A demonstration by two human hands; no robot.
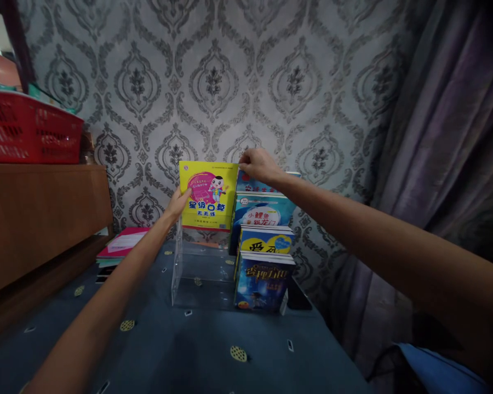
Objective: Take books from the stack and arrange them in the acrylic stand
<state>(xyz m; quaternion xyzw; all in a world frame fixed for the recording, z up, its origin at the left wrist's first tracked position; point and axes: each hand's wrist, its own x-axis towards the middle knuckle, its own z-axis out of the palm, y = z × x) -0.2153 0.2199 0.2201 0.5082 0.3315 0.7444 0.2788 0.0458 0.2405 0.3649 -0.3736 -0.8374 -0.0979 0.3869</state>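
A yellow workbook [228,189] with a cartoon child and a pink patch stands upright at the top left of a clear tiered book rack [176,273]. My left hand [178,204] grips its left edge, thumb on the cover. At its top right corner, the fingers of my right hand [259,164] are pinched closed on it. Beside it, the rack's right side holds books in steps: a blue book [248,186] partly under my right hand, a teal book [267,207], a blue-and-yellow book [257,241] and a dark blue book [263,284] in front.
Several books and a pink one [125,241] lie stacked at the left on the patterned dark cloth [197,355]. A wooden cabinet [45,219] bears a red basket [28,128]. A dark flat object [298,295] lies right of the rack; a curtain [427,164] hangs beyond.
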